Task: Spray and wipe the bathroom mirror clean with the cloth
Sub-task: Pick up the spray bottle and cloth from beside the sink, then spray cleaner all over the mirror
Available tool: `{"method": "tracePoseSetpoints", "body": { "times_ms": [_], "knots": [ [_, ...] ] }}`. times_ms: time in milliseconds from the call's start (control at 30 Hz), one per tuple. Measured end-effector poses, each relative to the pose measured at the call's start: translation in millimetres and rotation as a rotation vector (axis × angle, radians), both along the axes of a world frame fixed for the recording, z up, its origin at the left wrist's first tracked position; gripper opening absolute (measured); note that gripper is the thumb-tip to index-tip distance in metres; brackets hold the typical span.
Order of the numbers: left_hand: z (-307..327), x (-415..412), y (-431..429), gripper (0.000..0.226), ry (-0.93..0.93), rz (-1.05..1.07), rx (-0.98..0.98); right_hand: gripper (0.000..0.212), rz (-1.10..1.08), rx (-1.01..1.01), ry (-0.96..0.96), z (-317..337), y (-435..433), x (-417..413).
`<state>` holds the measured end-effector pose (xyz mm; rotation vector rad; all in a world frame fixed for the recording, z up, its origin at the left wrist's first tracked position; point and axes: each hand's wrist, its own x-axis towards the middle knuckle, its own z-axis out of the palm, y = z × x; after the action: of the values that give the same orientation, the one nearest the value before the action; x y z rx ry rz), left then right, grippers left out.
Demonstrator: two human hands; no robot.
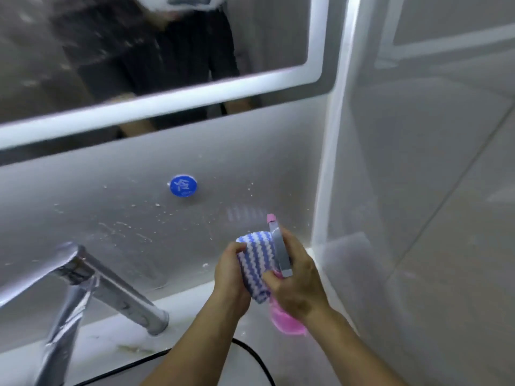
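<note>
The mirror (pixel 83 51) with its lit white frame fills the upper left and shows a person's reflection. Low in the middle, my left hand (pixel 231 277) grips a blue-and-white striped cloth (pixel 256 260), bunched up. Touching it on the right, my right hand (pixel 298 282) holds a pink spray bottle (pixel 287 321) with a grey head and pink nozzle (pixel 271 218) pointing up. Both hands sit below the mirror, close to the splattered white wall.
A chrome faucet (pixel 92 277) juts out at the lower left over the white counter edge (pixel 181 307). A blue round hook (pixel 183 185) sticks to the wall under the mirror. A black cable (pixel 250 349) runs along the counter. A tiled wall stands to the right.
</note>
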<state>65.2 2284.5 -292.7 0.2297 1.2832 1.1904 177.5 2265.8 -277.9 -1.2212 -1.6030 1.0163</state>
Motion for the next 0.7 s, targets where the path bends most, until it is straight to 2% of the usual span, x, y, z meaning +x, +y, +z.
{"method": "tracePoseSetpoints", "body": {
  "times_ms": [67,200,367,500,600,700],
  "knots": [
    [27,-12,-15,0.048,-0.087,0.019,0.048,0.060,0.047,0.032,0.093,23,-13,-18],
    [85,-51,-63,0.031,-0.264,-0.015,0.194,0.045,0.088,0.088,0.172,74,-42,-56],
    [153,-127,-145,0.052,-0.267,0.156,0.353,0.027,0.292,0.109,0.245,148,-109,-126],
    [202,-201,-238,0.044,-0.410,0.274,0.473,0.024,0.376,0.126,0.231,192,-179,-199],
    [221,-254,-316,0.057,-0.453,0.331,0.599,0.027,0.416,0.100,0.304,216,-244,-258],
    [219,-309,-383,0.033,-0.502,0.443,0.633,0.037,0.431,-0.002,0.463,227,-306,-312]
  ]
}}
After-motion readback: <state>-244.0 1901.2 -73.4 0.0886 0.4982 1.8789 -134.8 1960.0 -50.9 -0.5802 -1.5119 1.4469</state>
